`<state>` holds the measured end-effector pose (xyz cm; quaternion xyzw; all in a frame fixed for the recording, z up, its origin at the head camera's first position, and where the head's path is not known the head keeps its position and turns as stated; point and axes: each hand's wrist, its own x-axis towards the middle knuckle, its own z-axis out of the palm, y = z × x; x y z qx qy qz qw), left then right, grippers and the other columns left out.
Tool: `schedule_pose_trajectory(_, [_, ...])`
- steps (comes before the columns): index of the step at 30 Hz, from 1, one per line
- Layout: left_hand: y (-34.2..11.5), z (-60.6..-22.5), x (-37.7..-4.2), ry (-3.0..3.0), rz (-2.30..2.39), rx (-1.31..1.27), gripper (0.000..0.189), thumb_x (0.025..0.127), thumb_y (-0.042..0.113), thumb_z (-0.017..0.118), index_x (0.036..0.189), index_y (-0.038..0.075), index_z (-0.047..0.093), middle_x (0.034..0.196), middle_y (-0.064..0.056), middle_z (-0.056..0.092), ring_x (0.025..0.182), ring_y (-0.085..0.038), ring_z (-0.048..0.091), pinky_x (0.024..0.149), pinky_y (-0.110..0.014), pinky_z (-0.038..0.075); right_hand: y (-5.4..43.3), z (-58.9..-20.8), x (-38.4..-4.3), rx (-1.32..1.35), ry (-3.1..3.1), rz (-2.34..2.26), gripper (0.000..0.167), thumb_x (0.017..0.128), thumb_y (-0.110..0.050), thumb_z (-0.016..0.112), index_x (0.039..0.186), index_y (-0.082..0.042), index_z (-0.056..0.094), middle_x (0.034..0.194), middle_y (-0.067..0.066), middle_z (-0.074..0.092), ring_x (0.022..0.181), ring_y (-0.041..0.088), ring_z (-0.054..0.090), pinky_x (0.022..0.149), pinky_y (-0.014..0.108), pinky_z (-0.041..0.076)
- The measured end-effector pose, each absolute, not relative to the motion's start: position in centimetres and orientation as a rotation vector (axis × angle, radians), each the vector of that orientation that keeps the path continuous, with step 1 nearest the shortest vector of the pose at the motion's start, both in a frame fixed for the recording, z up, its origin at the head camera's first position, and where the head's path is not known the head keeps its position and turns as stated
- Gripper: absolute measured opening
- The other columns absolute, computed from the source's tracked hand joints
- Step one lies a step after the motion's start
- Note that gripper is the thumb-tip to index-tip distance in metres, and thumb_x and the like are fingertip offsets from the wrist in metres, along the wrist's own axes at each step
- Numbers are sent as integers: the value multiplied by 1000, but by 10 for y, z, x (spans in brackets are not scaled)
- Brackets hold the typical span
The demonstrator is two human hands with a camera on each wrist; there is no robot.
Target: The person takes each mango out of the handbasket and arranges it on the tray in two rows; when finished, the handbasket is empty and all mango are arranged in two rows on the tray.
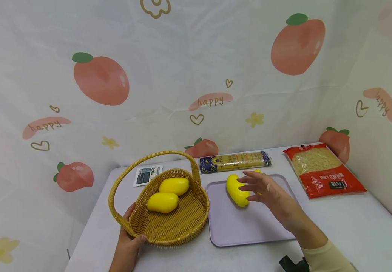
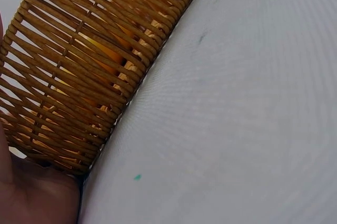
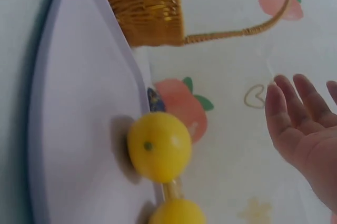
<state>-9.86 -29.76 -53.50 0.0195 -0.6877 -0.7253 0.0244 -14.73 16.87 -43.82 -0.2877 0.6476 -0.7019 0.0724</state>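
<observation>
A wicker basket (image 1: 182,228) with a tall arched handle stands at the left of the table, two yellow mangoes (image 1: 163,203) inside it. My left hand (image 1: 129,241) grips the basket's left side, thumb near the front rim and fingers farther back; in the left wrist view part of that hand (image 2: 39,192) shows against the woven wall. Over the lilac tray (image 1: 236,230) hovers my right hand (image 1: 270,194), fingers extended and holding nothing. Beneath and beside it lie two more mangoes (image 1: 235,190), the farther one mostly hidden by the hand in the head view.
Behind the tray lies a pack of noodles (image 1: 238,161). A red bag of dry pasta-like food (image 1: 325,172) rests at the right. A small white packet (image 1: 147,175) lies behind the basket. Printed cloth hangs around the table's back and sides.
</observation>
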Motion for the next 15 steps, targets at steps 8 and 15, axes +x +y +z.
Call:
schedule_pose_trajectory(8, [-298,-537,-98,-2103,-2259,41,93,103,12,79,174,30,21,170,-10,21,144,-18,46,109,-26,49,143,-453,-144,-998,1705,-2108,55,118,-39,27,166,-19,43,158,20,50,140,40,53,109,52,50])
schedule_pose_trajectory(15, [-298,-537,-100,-2125,-2243,60,92,104,15,78,174,31,21,172,-9,18,148,-18,38,110,-23,46,119,-463,-139,-988,1572,-2066,60,117,-48,26,168,-20,41,161,20,46,143,41,49,110,54,47])
